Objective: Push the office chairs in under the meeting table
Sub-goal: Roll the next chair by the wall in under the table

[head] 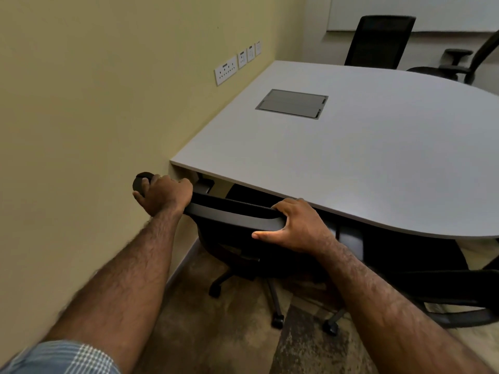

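The step in hand looks like seating the chair (237, 214) under the table (351, 163), lower centre of frame. Both hands grip its backrest top, left hand (162, 195) and right hand (294, 225), fingers curled over the rim. Next probably comes a short straight push, keeping off the wall (81, 117) at left.

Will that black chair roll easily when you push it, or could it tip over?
The chair will probably roll easily: casters show on its base. It seems unlikely to tip, since the legs spread wide. Both hands, left hand and right hand, grip the backrest's top edge, which should keep the push straight.
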The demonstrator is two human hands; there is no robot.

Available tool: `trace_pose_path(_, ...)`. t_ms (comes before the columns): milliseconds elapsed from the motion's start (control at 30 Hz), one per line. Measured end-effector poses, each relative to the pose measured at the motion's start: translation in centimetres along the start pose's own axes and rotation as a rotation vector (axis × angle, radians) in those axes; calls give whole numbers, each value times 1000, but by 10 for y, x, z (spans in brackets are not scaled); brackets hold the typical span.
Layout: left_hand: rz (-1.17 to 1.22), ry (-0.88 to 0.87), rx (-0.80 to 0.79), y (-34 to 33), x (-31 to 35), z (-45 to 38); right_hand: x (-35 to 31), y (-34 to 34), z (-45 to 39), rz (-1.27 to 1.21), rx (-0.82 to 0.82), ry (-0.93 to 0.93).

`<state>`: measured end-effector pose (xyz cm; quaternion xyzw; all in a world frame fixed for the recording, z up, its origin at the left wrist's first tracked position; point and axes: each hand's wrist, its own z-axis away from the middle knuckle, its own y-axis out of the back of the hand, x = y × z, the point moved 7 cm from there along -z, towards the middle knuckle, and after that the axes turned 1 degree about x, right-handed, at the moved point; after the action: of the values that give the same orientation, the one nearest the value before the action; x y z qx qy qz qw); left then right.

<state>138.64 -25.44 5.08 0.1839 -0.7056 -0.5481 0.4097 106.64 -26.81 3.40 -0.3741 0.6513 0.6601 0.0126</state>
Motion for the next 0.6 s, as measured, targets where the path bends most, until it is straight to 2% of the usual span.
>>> trace_pose_path(600,-60,-84,-85,-24,42,-98,-2,-11,-80,-30,18,-91)
